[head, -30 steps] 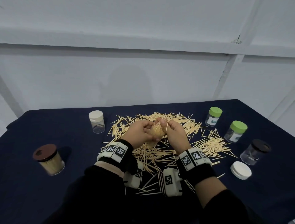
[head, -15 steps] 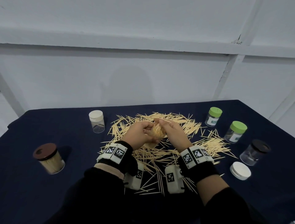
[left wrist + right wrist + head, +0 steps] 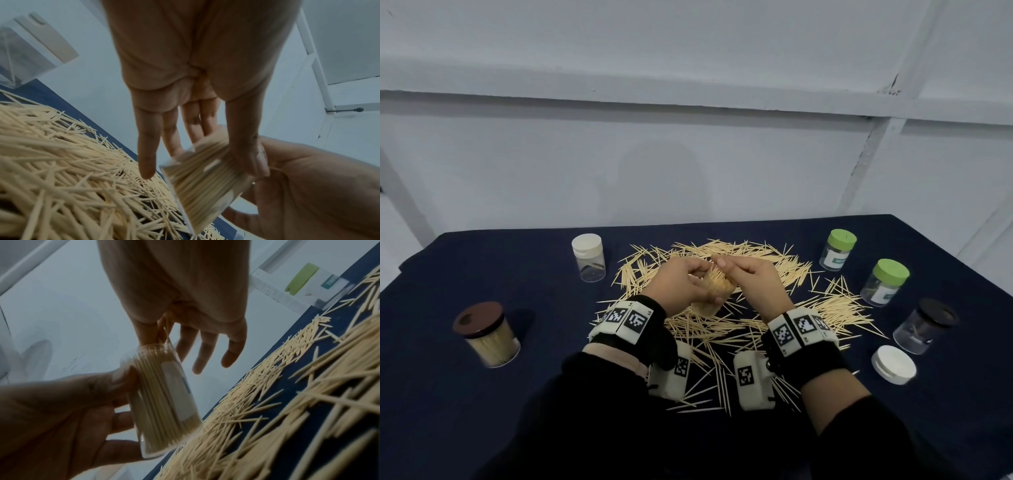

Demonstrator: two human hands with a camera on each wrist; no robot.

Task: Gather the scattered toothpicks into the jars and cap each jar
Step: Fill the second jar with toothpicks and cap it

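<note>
Left hand point(image 3: 681, 286) fingers point(image 3: 121, 412) wrap the clear open jar point(image 3: 164, 397), packed with toothpicks, tilted above the pile. Right hand point(image 3: 753, 284) thumb and forefinger pinch toothpicks at the jar mouth, other fingers point(image 3: 207, 352) loose. Scattered toothpicks point(image 3: 722, 329) cover the blue bench point(image 3: 482, 274); white lid point(image 3: 893, 364) lies right.

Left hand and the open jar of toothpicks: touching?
Touching. The right wrist view shows the left hand with thumb and fingers wrapped around the open jar.

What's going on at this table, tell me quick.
A person is packing toothpicks into an open clear jar. The left hand grips the nearly full jar above the scattered toothpicks, while the right hand feeds a few more in at its mouth. A loose white lid lies at the right; many toothpicks remain on the dark cloth.
</note>
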